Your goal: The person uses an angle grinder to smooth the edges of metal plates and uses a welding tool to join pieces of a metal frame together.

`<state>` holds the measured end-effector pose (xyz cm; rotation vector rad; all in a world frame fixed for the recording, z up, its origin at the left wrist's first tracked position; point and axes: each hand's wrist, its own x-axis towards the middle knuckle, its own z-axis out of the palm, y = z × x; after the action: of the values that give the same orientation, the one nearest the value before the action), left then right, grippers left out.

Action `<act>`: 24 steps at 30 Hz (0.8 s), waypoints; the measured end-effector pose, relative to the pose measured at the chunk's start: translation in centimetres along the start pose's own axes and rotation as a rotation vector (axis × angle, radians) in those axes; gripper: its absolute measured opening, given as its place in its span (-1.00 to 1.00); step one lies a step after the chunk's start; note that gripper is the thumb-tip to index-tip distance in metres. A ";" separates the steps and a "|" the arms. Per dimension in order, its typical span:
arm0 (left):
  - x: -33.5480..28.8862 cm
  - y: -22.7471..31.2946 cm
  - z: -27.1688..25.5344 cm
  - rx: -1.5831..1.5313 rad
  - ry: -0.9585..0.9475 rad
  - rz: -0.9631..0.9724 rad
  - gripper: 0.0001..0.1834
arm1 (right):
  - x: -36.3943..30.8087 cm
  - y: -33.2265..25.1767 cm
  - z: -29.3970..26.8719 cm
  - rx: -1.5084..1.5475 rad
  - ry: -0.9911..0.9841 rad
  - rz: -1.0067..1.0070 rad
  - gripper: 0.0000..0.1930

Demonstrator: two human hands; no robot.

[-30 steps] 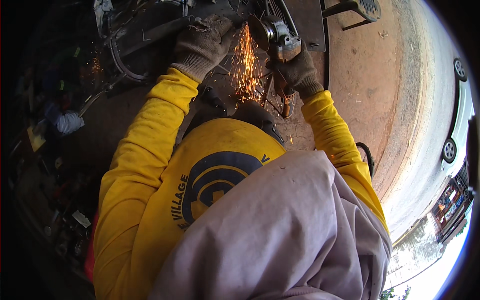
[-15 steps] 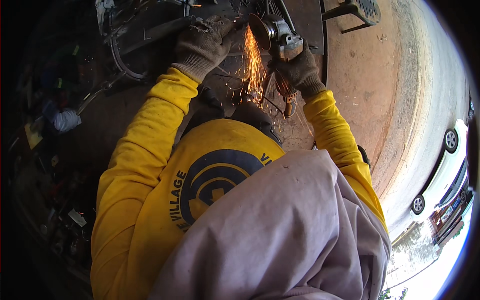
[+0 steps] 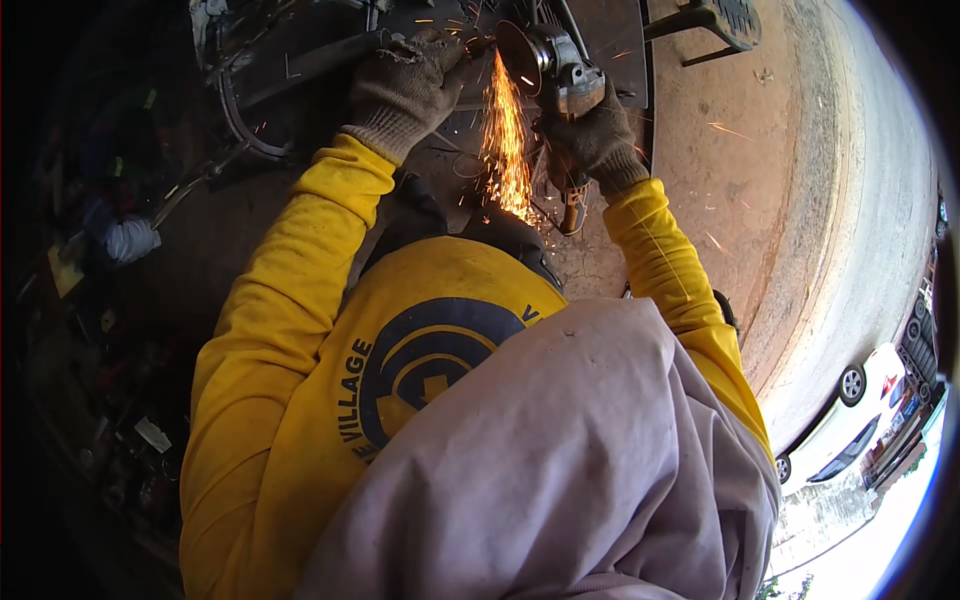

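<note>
Closest to the camera, a mauve-grey cloth (image 3: 560, 450) hangs in loose folds over a yellow long-sleeved shirt (image 3: 280, 430) that bears a dark round emblem. Beyond the shirt's hem show dark-clothed legs (image 3: 512, 236).

Both arms stretch forward, and each hand wears a brown knitted work glove, worn ragged on the left one. The left hand (image 3: 408, 88) has its fingers curled in toward the palm, just to the left of the sparks; whether they grip anything cannot be told, as their tips are turned away. The right hand (image 3: 598, 138) has its fingers clamped around the body of an angle grinder (image 3: 577, 92), which sits between the two hands and a little ahead of the right one. Its disc (image 3: 515, 58) faces the left glove without touching it. Orange sparks (image 3: 508, 150) pour from the disc's edge down toward the legs, and a few stray streaks fly wider. What the disc meets is too small to make out. Below the right wrist shows an orange-brown tool handle (image 3: 574, 212).

Behind the grinder lies a dark worktop (image 3: 618, 50). A curved metal tube (image 3: 228, 112) stands to the left. Farther right are a dark chair (image 3: 722, 22), reddish ground (image 3: 725, 150), a pale road (image 3: 885, 220) and a white car (image 3: 850, 410).
</note>
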<state>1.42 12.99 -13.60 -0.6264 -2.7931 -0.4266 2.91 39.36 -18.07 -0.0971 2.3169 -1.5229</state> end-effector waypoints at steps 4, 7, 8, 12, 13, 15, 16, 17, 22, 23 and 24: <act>0.1 0.3 -0.5 0.051 -0.056 -0.021 -0.77 | -0.3 -0.8 0.1 -0.024 0.025 0.028 -0.14; 0.1 0.0 -0.4 0.035 0.005 0.036 -0.77 | -0.6 0.5 0.6 0.015 0.035 0.030 -0.14; 0.1 0.1 -0.3 0.034 0.006 0.036 -0.77 | -1.0 0.6 0.9 0.039 0.088 -0.019 -0.17; 0.0 0.0 -0.1 0.043 -0.049 -0.023 -0.77 | -1.0 1.9 1.1 0.019 0.058 0.000 -0.10; 0.0 -0.1 0.0 0.027 -0.010 0.035 -0.77 | -0.9 2.0 1.1 0.019 0.057 0.002 -0.10; 0.0 0.4 -0.5 0.041 -0.057 -0.009 -0.76 | -0.5 2.0 0.9 -0.060 0.004 -0.101 -0.08; 0.2 0.7 -0.8 0.056 -0.103 -0.053 -0.76 | -0.4 1.9 0.8 -0.086 -0.013 -0.137 -0.07; 0.2 0.6 -0.6 0.056 -0.103 -0.051 -0.76 | -0.4 1.8 0.9 -0.024 0.051 -0.063 -0.14; -0.1 -0.1 0.1 0.036 -0.027 0.022 -0.76 | -0.8 -0.2 0.9 0.033 0.125 0.003 -0.20; 0.0 -0.2 0.2 0.037 -0.023 0.022 -0.76 | -0.6 1.0 1.0 0.047 0.117 -0.023 -0.19; 0.0 -0.1 0.2 0.002 -0.012 0.021 -0.76 | -0.7 1.0 1.1 0.065 0.106 -0.044 -0.18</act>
<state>1.31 12.94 -13.84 -0.6596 -2.7957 -0.4172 4.08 38.98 -19.20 -0.0516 2.3584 -1.6603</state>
